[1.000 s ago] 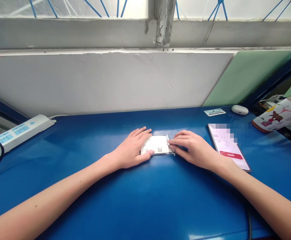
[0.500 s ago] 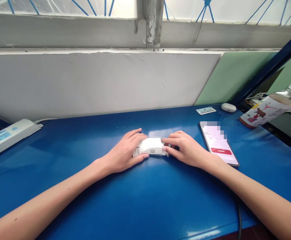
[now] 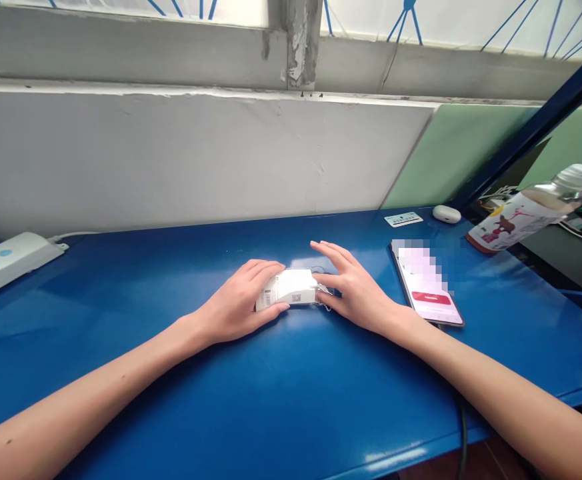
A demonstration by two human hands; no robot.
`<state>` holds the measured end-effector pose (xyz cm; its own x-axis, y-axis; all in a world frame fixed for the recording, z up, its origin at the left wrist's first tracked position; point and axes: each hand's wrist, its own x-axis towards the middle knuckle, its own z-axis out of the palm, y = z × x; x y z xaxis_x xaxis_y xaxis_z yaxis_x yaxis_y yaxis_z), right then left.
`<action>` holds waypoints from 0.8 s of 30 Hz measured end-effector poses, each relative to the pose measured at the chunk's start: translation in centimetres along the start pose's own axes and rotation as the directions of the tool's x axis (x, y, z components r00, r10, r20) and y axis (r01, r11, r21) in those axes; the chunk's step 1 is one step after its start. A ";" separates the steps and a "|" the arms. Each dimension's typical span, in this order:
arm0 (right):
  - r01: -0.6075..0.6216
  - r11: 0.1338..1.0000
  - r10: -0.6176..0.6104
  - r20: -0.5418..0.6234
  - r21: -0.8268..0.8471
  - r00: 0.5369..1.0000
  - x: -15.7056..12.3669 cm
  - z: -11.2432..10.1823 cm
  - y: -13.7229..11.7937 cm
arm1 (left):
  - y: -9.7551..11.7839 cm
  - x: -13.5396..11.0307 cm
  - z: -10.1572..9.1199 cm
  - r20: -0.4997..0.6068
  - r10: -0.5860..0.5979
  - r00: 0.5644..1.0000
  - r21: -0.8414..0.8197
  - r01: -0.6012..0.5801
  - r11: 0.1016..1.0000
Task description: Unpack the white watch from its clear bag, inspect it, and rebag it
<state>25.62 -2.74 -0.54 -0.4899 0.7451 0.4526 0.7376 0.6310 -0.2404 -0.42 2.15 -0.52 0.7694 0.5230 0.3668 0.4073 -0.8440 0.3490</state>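
Observation:
A small white box (image 3: 295, 287) with a barcode and a square code printed on it lies on the blue table (image 3: 251, 393). My left hand (image 3: 241, 293) is closed around its left end, thumb at the near side and fingers over the far side. Shiny clear plastic wrap (image 3: 325, 290) is bunched at the box's right end. The thumb and a finger of my right hand (image 3: 353, 287) grip around this wrap, while its other fingers are raised and spread. Exactly how the fingertips meet the wrap is hard to see.
To the right lies a phone (image 3: 428, 283) with a lit screen. Behind it are a small card (image 3: 403, 219) and a white earbud case (image 3: 447, 214). A tilted drink bottle (image 3: 525, 217) is at the far right. A white power strip (image 3: 15, 257) sits at the left.
The upper fingers of my right hand have lifted and spread. The wrap at the box's right end shows more bunched up. My left hand keeps its hold; the view has shifted slightly.

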 end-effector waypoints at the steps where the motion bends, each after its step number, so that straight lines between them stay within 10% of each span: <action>1: 0.010 1.000 -0.010 0.001 0.000 1.000 0.0 0.1 0.0 | 0.0 0.0 0.0 0.001 0.003 1.000 0.005 -0.003 1.000; 24: 0.015 0.995 0.006 0.204 -0.100 0.979 -0.1 -4.2 3.0 | 0.2 0.2 0.1 0.015 -0.054 0.998 0.081 0.052 0.995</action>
<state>29.82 -1.87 2.25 -0.5702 0.7770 0.2667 0.7729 0.6174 -0.1461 -0.16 2.02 -0.45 0.7538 0.5657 0.3343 0.4857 -0.8223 0.2964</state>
